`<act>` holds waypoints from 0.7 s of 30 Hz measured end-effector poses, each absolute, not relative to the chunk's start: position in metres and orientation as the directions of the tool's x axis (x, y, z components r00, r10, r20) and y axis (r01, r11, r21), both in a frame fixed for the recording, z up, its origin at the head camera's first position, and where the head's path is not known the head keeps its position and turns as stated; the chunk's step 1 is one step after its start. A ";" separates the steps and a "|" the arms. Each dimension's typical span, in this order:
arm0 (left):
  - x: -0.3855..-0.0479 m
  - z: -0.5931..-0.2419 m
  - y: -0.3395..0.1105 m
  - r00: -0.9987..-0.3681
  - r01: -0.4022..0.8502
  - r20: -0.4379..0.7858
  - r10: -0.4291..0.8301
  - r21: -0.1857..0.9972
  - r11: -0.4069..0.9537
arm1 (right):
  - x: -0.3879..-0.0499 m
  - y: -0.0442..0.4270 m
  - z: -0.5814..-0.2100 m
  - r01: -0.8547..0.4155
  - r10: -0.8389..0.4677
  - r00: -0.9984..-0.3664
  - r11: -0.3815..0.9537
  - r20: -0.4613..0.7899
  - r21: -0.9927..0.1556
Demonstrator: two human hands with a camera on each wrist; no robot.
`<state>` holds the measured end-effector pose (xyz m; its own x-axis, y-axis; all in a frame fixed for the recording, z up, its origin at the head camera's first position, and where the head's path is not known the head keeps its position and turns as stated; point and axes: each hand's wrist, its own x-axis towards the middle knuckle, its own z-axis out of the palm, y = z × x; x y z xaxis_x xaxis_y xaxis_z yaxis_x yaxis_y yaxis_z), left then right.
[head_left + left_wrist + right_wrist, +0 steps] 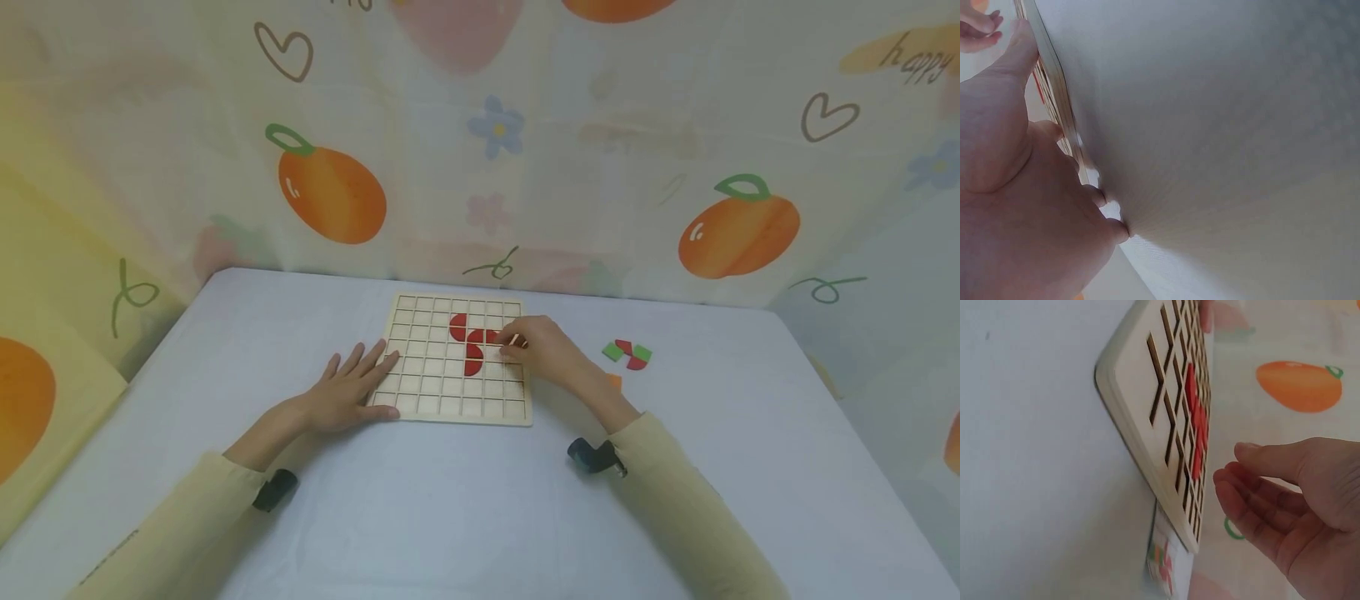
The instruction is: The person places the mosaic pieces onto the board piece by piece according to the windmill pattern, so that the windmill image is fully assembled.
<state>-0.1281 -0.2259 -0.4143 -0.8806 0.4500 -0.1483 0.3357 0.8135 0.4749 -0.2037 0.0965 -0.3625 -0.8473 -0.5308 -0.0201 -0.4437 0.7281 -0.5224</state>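
Conceivably, a brush from the right hand (545, 348), fingers curled, grip indiscernible, could have dislodged the thin red curved-edged pieces (458, 333) from the square pale-wooden grid board (435, 385). Left hand (341, 398): spread, ungripping, at its left edge. Board: ridged, round-cornered, lay on a smooth white tabletop (420, 508).

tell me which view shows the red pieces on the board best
The head view, since it looks down on the red pieces in the grid board. The right wrist view shows them steeply foreshortened; the left wrist view, barely a sliver.
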 end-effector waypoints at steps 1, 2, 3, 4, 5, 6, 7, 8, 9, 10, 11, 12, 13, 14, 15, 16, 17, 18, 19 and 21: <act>-0.127 -0.413 -0.226 -0.879 0.338 -0.141 0.456 0.489 0.804 | -0.204 0.100 -0.361 -0.434 -0.521 -0.853 0.737 -0.025 -0.518; -0.127 -0.412 -0.225 -0.878 0.338 -0.142 0.457 0.491 0.803 | -0.205 0.104 -0.360 -0.431 -0.515 -0.857 0.743 -0.026 -0.512; -0.126 -0.411 -0.225 -0.878 0.337 -0.144 0.457 0.491 0.803 | -0.206 0.107 -0.359 -0.426 -0.508 -0.861 0.749 -0.028 -0.508; -0.126 -0.410 -0.225 -0.879 0.336 -0.145 0.455 0.489 0.805 | -0.207 0.112 -0.358 -0.425 -0.506 -0.862 0.752 -0.028 -0.504; -0.126 -0.410 -0.225 -0.879 0.335 -0.147 0.453 0.486 0.807 | -0.207 0.116 -0.357 -0.421 -0.501 -0.865 0.756 -0.029 -0.500; -0.126 -0.410 -0.225 -0.881 0.333 -0.152 0.448 0.473 0.816 | -0.208 0.120 -0.356 -0.421 -0.499 -0.866 0.758 -0.028 -0.498; -0.126 -0.410 -0.224 -0.882 0.332 -0.155 0.445 0.467 0.820 | -0.208 0.124 -0.356 -0.424 -0.499 -0.866 0.758 -0.023 -0.497; -0.126 -0.411 -0.225 -0.884 0.329 -0.161 0.440 0.454 0.828 | -0.209 0.128 -0.355 -0.428 -0.503 -0.864 0.751 -0.015 -0.502; -0.126 -0.410 -0.225 -0.883 0.330 -0.156 0.442 0.464 0.822 | -0.209 0.133 -0.355 -0.431 -0.504 -0.864 0.747 -0.008 -0.506; -0.126 -0.410 -0.225 -0.883 0.329 -0.158 0.441 0.462 0.823 | -0.209 0.137 -0.354 -0.429 -0.502 -0.865 0.743 -0.004 -0.514; -0.125 -0.410 -0.225 -0.882 0.331 -0.157 0.444 0.464 0.822 | -0.209 0.141 -0.353 -0.432 -0.503 -0.865 0.738 0.004 -0.519; -0.125 -0.409 -0.225 -0.882 0.330 -0.157 0.445 0.468 0.820 | -0.210 0.146 -0.353 -0.445 -0.511 -0.859 0.731 0.016 -0.517; -0.124 -0.407 -0.224 -0.881 0.329 -0.159 0.445 0.468 0.820 | -0.211 0.151 -0.353 -0.453 -0.515 -0.857 0.727 0.027 -0.516; -0.123 -0.405 -0.224 -0.880 0.328 -0.157 0.447 0.479 0.814 | -0.212 0.155 -0.353 -0.460 -0.516 -0.856 0.723 0.038 -0.516; -0.123 -0.403 -0.223 -0.880 0.330 -0.153 0.450 0.486 0.809 | -0.212 0.160 -0.353 -0.465 -0.515 -0.856 0.725 0.048 -0.508; -0.122 -0.401 -0.221 -0.880 0.328 -0.157 0.448 0.480 0.813 | -0.213 0.164 -0.353 -0.469 -0.513 -0.857 0.727 0.057 -0.502; -0.121 -0.399 -0.220 -0.880 0.329 -0.155 0.450 0.485 0.810 | -0.214 0.169 -0.353 -0.474 -0.511 -0.857 0.729 0.067 -0.494; -0.120 -0.396 -0.219 -0.880 0.328 -0.156 0.449 0.486 0.810 | -0.215 0.173 -0.353 -0.472 -0.506 -0.859 0.733 0.070 -0.489; -0.119 -0.394 -0.218 -0.880 0.326 -0.158 0.448 0.485 0.811 | -0.216 0.177 -0.353 -0.462 -0.496 -0.866 0.739 0.068 -0.491; -0.118 -0.391 -0.217 -0.881 0.324 -0.161 0.446 0.481 0.815 | -0.219 0.185 -0.353 -0.437 -0.475 -0.878 0.751 0.055 -0.495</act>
<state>-0.1179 -0.2166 -0.3908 -0.8805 0.4457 -0.1613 0.3243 0.8147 0.4808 -0.2185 0.1849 -0.3527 -0.8782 -0.4752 0.0546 -0.4371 0.7510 -0.4949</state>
